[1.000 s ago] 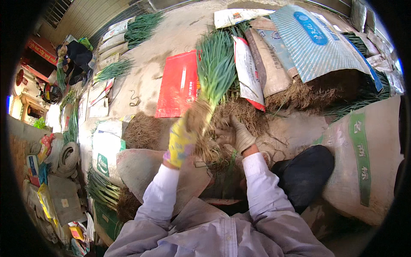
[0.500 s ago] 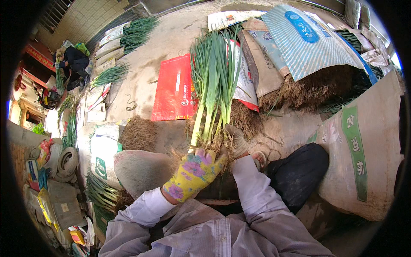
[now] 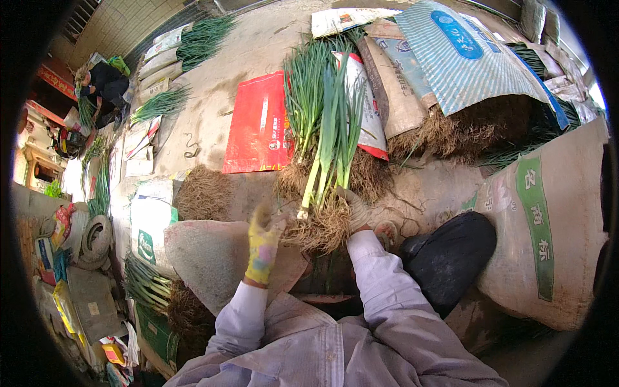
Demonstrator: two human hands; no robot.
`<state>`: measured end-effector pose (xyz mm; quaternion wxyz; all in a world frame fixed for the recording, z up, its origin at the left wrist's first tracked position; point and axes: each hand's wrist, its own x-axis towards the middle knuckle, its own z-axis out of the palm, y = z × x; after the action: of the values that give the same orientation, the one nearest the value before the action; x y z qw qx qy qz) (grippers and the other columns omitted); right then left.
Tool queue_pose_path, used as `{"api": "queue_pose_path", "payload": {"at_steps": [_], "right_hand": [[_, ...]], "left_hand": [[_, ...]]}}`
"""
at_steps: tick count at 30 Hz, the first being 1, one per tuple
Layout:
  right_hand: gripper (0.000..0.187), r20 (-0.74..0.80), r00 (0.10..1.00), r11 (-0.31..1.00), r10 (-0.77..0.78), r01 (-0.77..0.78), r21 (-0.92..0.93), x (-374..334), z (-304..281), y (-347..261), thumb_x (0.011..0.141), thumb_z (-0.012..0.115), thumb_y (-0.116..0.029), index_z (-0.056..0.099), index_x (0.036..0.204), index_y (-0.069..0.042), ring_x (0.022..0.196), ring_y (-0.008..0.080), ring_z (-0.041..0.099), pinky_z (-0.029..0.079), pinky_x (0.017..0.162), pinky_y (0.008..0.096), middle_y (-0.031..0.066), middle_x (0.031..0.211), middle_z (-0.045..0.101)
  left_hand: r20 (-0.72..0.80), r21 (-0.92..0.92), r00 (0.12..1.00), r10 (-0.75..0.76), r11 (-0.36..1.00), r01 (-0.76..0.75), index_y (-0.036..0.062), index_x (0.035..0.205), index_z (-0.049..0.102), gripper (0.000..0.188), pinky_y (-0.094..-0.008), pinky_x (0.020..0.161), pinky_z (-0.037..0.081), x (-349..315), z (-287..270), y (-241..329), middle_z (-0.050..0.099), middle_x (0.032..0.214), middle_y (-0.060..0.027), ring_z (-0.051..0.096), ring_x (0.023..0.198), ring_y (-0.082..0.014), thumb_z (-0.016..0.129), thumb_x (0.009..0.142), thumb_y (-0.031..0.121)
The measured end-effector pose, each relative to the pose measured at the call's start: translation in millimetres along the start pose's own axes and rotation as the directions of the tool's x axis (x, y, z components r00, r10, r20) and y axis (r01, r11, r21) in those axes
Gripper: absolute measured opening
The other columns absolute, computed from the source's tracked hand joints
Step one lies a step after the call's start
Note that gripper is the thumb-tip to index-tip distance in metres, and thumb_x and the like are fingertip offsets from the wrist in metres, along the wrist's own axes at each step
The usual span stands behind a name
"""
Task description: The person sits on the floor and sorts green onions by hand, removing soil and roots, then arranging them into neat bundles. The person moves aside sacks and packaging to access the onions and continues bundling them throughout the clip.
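A bunch of long green onions (image 3: 329,138), with white lower stems and shaggy brown roots (image 3: 322,227), slants upright in front of me. My right hand (image 3: 353,208), in a greyish glove, is closed round its root end from the right; stems and roots partly hide the fingers. To the left, apart from the bunch, is my left hand (image 3: 262,244) in a yellow floral glove. Its fingers are blurred, but the thumb stands apart and nothing shows in the grasp. More green onions (image 3: 303,97) lie directly behind the held bunch, beside a flat red sack (image 3: 256,126).
A blue-striped sack (image 3: 451,64) covers rooted bundles at the back right. A large beige sack (image 3: 548,219) stands at my right. Clumped roots (image 3: 205,193) and sack-wrapped onions (image 3: 147,284) lie on the left. Another person (image 3: 106,87) bends over onions at the far left.
My left hand has let go of the bunch's lower end and swung left and up. The bunch stays in my right hand, its roots now in plain sight.
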<state>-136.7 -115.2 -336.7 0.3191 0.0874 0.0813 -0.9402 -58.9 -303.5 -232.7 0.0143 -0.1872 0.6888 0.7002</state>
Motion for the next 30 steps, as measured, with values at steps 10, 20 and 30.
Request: {"api": "queue_pose_path", "payload": {"at_steps": [10,20,30], "right_hand": [[0.049,0.001,0.999,0.953,0.042,-0.039,-0.302,13.3,-27.1,-8.0,0.079,0.076,-0.031,0.061,0.112,0.001,0.089,0.022,0.067,0.056,0.083,0.0356,0.0108,0.1,0.068],[0.042,-0.497,0.777,0.807,-0.385,0.023,-0.589,16.8,-0.5,2.5,0.08,0.074,-0.01,0.058,0.118,0.0,0.091,0.0202,0.064,0.05,0.084,0.0307,0.0093,0.101,0.068],[0.029,-0.398,0.649,0.683,-0.648,0.266,-0.68,40.7,-23.4,42.9,0.089,0.065,-0.02,0.059,0.109,0.001,0.081,0.0152,0.055,0.044,0.075,0.0297,0.0046,0.096,0.062]], "left_hand": [[0.433,-0.655,0.81,-0.396,0.479,0.585,0.0043,0.123,0.057,0.037,-0.0453,0.103,0.043,16.6,26.3,-81.7,0.061,0.118,-0.0112,0.058,0.11,-0.0285,0.058,0.09,0.022],[0.227,-0.711,0.956,-0.186,0.64,0.293,-0.0013,0.118,0.058,0.036,-0.046,0.093,0.051,30.0,17.6,-92.4,0.064,0.111,-0.016,0.062,0.103,-0.0311,0.06,0.086,0.015],[0.385,-0.826,0.882,-0.273,0.324,0.461,0.0043,0.133,0.048,0.049,-0.0506,0.104,0.041,31.8,30.7,-111.7,0.053,0.132,-0.0178,0.053,0.119,-0.0346,0.046,0.097,0.038]]}}
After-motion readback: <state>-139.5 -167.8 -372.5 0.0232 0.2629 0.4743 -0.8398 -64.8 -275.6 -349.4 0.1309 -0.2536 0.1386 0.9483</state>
